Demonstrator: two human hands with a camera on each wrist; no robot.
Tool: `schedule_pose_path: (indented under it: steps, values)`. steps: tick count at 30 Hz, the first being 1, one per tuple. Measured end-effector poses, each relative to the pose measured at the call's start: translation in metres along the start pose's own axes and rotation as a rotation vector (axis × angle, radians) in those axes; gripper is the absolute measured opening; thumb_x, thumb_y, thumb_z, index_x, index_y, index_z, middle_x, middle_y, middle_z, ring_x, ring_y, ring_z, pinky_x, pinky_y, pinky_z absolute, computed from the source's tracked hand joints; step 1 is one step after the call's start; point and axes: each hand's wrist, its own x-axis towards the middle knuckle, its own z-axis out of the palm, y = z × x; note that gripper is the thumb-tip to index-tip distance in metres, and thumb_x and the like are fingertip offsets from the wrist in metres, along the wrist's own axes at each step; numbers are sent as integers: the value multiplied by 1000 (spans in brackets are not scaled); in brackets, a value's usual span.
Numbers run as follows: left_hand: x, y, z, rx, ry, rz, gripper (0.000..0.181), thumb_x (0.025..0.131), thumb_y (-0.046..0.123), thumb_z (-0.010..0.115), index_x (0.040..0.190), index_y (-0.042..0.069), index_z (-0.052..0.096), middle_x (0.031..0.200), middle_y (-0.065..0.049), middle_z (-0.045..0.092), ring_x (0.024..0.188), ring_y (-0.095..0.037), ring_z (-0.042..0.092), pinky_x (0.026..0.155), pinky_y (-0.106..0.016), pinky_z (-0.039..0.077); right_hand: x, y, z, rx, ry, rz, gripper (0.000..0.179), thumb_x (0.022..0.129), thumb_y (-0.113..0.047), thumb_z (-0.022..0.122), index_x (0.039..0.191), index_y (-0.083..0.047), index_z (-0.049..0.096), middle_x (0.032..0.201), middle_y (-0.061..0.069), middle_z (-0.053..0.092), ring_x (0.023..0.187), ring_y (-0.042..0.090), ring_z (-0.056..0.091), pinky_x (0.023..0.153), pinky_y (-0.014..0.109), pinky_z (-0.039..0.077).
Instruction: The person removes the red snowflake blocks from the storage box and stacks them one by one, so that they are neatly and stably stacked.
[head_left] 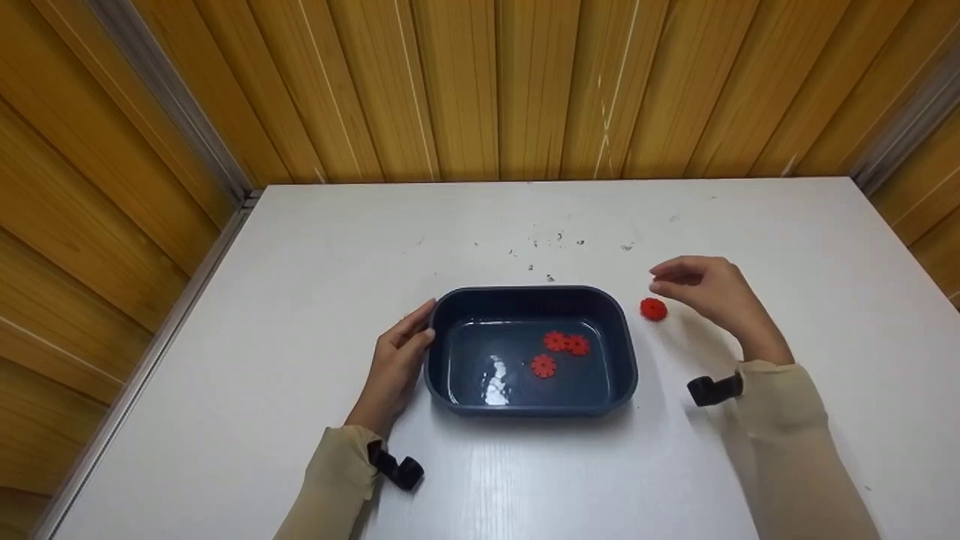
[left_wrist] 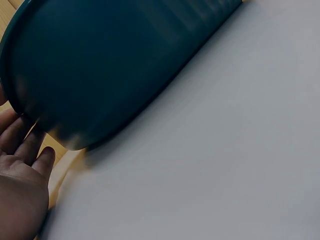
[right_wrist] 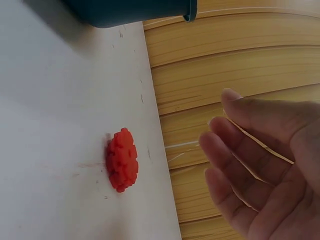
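Note:
A dark blue rectangular basin (head_left: 531,411) sits in the middle of the white table. My left hand (head_left: 395,360) rests against the outside of its left end, thumb and fingertips at the wall; the left wrist view shows the fingers (left_wrist: 31,145) touching the basin (left_wrist: 100,75). Inside, on the basin's floor, lie three red notched discs (head_left: 543,366), two of them overlapping. To the right of the basin, a small stack of red notched discs (head_left: 653,309) lies on the table. My right hand (head_left: 705,292) hovers by this stack (right_wrist: 122,160), fingers loosely bent and holding nothing.
The white table (head_left: 225,360) has dark scuff marks (head_left: 559,238) behind the basin. A wood-plank wall (head_left: 525,90) stands along its back edge, with more planks and a metal rail (head_left: 157,352) at the left. Each wrist wears a black camera mount (head_left: 401,471).

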Motion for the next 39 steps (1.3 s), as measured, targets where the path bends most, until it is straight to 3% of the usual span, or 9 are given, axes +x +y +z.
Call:
schedule_pose_path:
  steps: [7,16,24,30,35,39]
  values:
    - [0,1,1,-12,3,-5,49,91,-1,51,140,-2,45,149,-14,42,141,-21,37,111,-21,37,1,-19,0,-43,-31,-104,36,87,-31,70,116,-9,68,109,13,71,98,25,66,82,16,49]
    - [0,0,1,-3,-3,0,49,92,0,52,141,-1,45,150,-14,42,142,-21,36,111,-22,36,5,-48,2,-25,-95,-214,28,85,-23,73,109,-10,72,101,10,73,91,23,66,74,11,50]
    - [0,0,0,9,-3,-3,49,92,1,52,141,0,45,150,-13,42,141,-21,36,111,-22,36,12,-70,9,-52,-285,-232,29,84,-17,73,112,-11,70,105,11,72,95,21,67,80,28,53]
    - [-1,0,0,2,-3,1,49,92,0,52,141,-1,45,150,-14,41,142,-21,36,111,-22,36,20,-84,17,-76,-398,-310,29,82,-13,74,110,-7,71,103,13,73,95,22,68,81,35,57]
    - [-1,1,1,-3,9,-6,49,91,0,52,140,-1,46,149,-13,43,141,-20,37,111,-22,36,27,-93,25,-76,-500,-342,30,81,-9,74,111,-4,70,103,14,72,96,23,68,82,36,59]
    - [0,1,2,-8,12,-12,49,91,0,52,140,-1,46,149,-13,44,141,-20,37,111,-22,36,31,-100,33,-95,-569,-307,31,81,-9,74,112,-6,70,104,13,72,96,20,67,81,33,59]
